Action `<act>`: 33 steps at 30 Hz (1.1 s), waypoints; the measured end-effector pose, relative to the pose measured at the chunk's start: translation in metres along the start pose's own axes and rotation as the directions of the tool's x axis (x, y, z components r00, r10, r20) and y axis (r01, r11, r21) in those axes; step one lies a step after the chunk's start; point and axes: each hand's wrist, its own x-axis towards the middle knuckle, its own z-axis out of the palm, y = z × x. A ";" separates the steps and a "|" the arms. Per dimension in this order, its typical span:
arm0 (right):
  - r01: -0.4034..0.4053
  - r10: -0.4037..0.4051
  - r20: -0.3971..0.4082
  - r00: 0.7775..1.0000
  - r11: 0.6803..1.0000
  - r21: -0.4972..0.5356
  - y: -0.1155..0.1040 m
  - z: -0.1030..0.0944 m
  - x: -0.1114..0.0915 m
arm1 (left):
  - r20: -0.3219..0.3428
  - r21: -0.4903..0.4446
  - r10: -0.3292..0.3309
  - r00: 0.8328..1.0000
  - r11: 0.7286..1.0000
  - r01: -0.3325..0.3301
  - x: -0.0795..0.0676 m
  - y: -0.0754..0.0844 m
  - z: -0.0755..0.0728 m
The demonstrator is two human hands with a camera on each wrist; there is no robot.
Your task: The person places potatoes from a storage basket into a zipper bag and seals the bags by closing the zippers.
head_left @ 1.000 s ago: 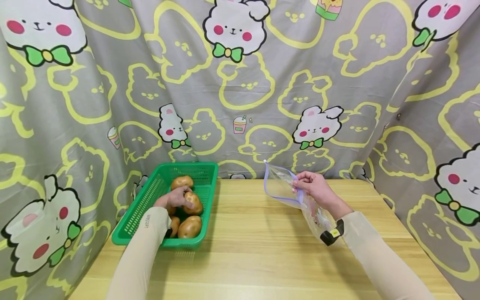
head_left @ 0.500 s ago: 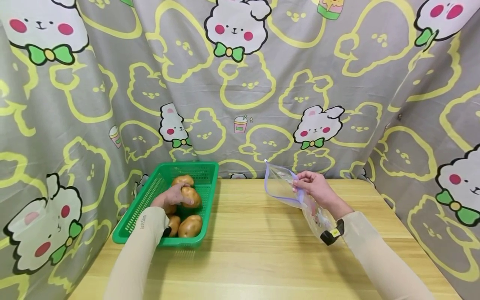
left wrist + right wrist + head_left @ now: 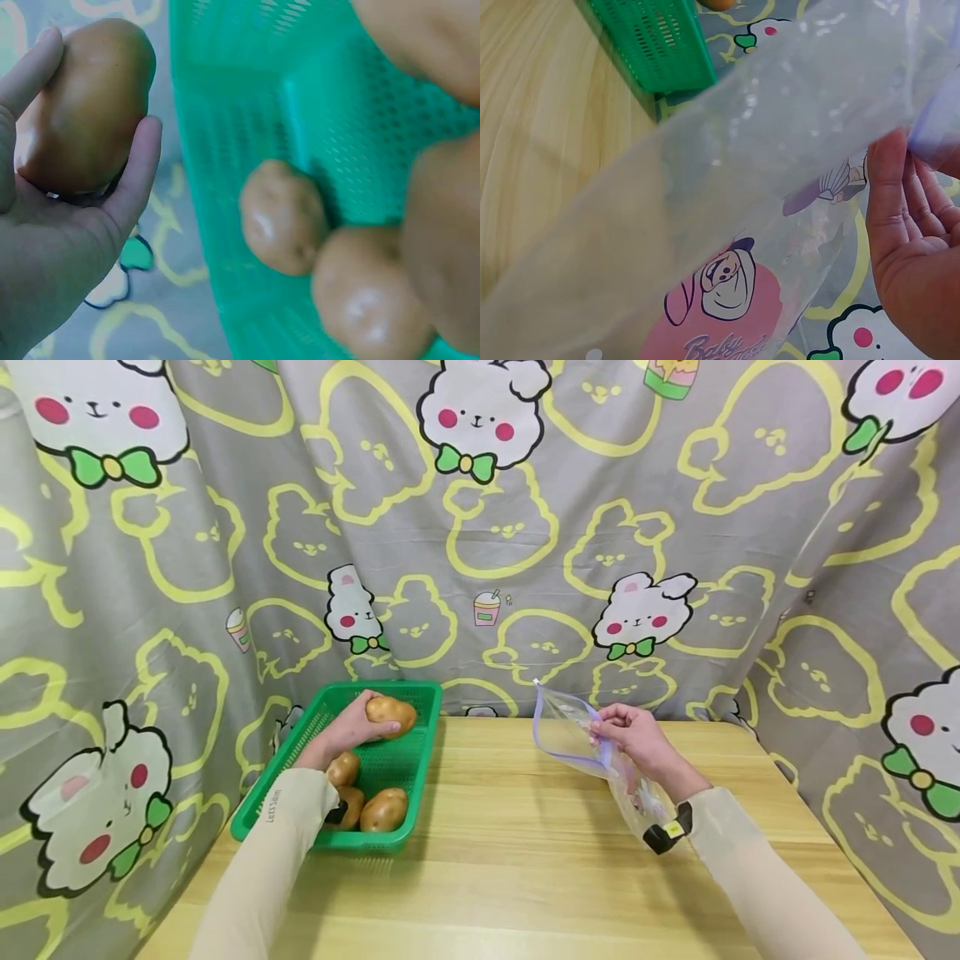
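Note:
A brown potato (image 3: 393,717) is gripped in my left hand (image 3: 351,727), over the far end of the green basket (image 3: 429,752). The left wrist view shows the same potato (image 3: 97,105) between thumb and fingers, raised above the basket. Several other potatoes (image 3: 384,811) lie inside near its front. On the right, my right hand (image 3: 636,737) pinches the purple-edged rim of a clear zip bag (image 3: 566,731). Its mouth gapes toward the left. In the right wrist view the bag's printed side, with a pink cartoon patch (image 3: 720,307), hangs below the fingers.
A wooden table (image 3: 495,877) carries the basket at its left side. Grey curtains (image 3: 517,543) with cartoon prints stand close behind the table and along both sides.
My left hand has lifted the potato up and away from the others, toward the back of the basket. My right hand and the zip bag have stayed nearly still.

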 end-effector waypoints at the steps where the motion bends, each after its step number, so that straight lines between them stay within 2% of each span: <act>1: -0.002 0.002 -0.001 1.000 1.000 -0.001 0.000 -0.001 0.000 | 0.005 -0.013 0.000 1.000 1.000 0.000 -0.001 0.008 0.002; 6: 0.001 -0.001 0.000 1.000 1.000 0.003 0.001 -0.003 0.000 | 0.023 -0.045 0.030 0.999 0.999 -0.029 -0.003 0.048 0.015; 12: 0.006 -0.006 0.007 1.000 0.999 0.036 0.001 -0.002 0.001 | 0.059 -0.097 0.099 0.993 0.991 -0.093 0.009 0.064 0.036; 20: 0.018 -0.018 0.010 1.000 0.998 0.055 0.001 0.000 0.000 | 0.119 -0.012 0.191 0.974 0.981 -0.191 0.020 0.103 0.085; 24: 0.015 -0.015 0.008 1.000 0.999 0.052 0.002 0.000 0.000 | 0.154 -0.016 0.229 0.961 0.973 -0.229 0.027 0.114 0.113; 27: 0.014 -0.014 0.004 1.000 0.999 0.049 0.002 -0.001 0.000 | 0.148 -0.046 0.240 0.959 0.971 -0.236 0.032 0.120 0.131; 29: 0.014 -0.014 0.005 1.000 0.999 0.037 0.002 0.000 0.001 | 0.142 -0.042 0.249 0.958 0.969 -0.245 0.030 0.128 0.139; 33: 0.017 -0.017 0.006 1.000 1.000 0.021 0.000 0.000 0.002 | 0.140 0.006 0.262 0.955 0.964 -0.265 0.033 0.132 0.153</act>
